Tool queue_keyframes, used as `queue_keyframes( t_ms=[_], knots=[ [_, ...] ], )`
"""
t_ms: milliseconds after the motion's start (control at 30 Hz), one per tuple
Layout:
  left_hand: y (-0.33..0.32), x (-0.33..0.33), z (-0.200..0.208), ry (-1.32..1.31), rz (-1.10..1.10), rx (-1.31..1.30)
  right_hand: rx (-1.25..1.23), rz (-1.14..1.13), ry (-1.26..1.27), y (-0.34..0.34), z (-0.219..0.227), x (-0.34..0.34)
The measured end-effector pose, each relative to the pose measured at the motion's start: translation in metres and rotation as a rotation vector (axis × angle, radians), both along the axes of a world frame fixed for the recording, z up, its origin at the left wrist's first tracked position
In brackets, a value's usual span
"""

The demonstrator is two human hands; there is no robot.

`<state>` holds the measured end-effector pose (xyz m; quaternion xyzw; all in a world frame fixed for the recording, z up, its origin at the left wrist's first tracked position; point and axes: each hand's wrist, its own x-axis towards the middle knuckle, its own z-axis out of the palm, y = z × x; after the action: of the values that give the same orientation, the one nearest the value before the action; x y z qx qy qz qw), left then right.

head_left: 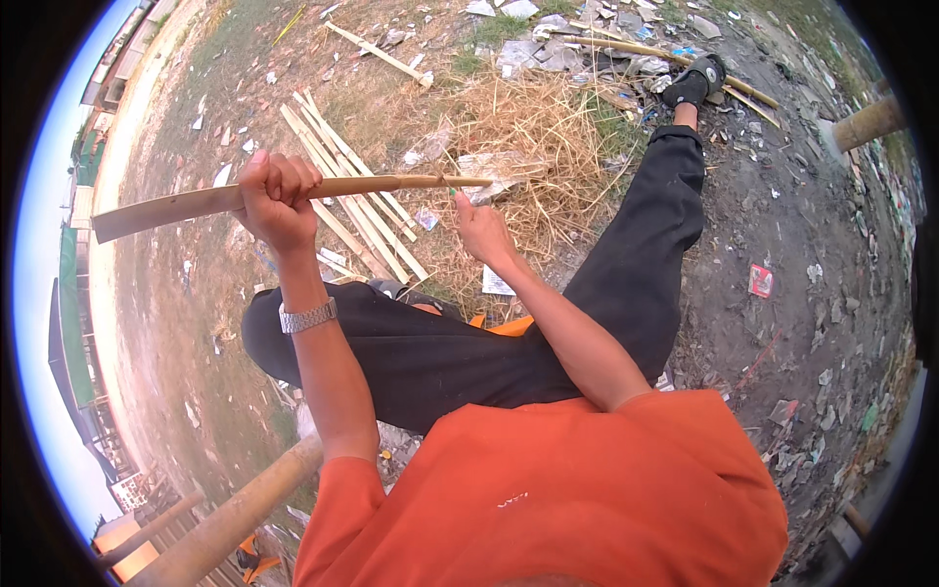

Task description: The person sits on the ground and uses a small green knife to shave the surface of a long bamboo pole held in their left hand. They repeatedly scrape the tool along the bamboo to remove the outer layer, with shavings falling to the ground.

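My left hand [279, 201], with a metal watch on its wrist, is closed round a long split bamboo strip [411, 183]. The strip lies nearly level across the view, its broad pale end out to the left and its narrower end to the right. Close under that narrow end is my right hand [484, 233], fingers curled. A small dark and green object [451, 190] shows at its fingertips against the strip; its kind is too small to tell. Beyond my bent left leg, several pale split bamboo strips [347, 181] lie in a loose bundle on the ground.
A heap of straw-like bamboo shavings [548, 147] spreads ahead of me. My right leg [636, 225] stretches to the far right, its sandal [696, 80] beside long bamboo pieces [636, 47]. A thick bamboo pole [235, 514] runs at lower left; a post [869, 124] stands at right. Litter covers the ground.
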<state>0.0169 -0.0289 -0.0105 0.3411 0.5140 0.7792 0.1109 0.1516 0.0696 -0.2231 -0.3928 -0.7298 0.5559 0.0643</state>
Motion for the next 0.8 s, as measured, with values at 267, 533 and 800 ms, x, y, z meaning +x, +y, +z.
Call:
queue_keyframes(
  t_ms=[267,533,800],
  knots=[
    [0.006,0.008,0.003,0.049,-0.052,-0.011,0.022,0.012,-0.006,0.006,-0.004,0.009],
    [-0.001,0.002,-0.001,0.010,-0.003,0.010,0.190,-0.023,-0.024,0.005,-0.010,0.005],
    [0.002,0.011,0.000,0.023,-0.055,-0.012,0.207,-0.046,-0.044,-0.005,-0.017,0.010]
  ],
)
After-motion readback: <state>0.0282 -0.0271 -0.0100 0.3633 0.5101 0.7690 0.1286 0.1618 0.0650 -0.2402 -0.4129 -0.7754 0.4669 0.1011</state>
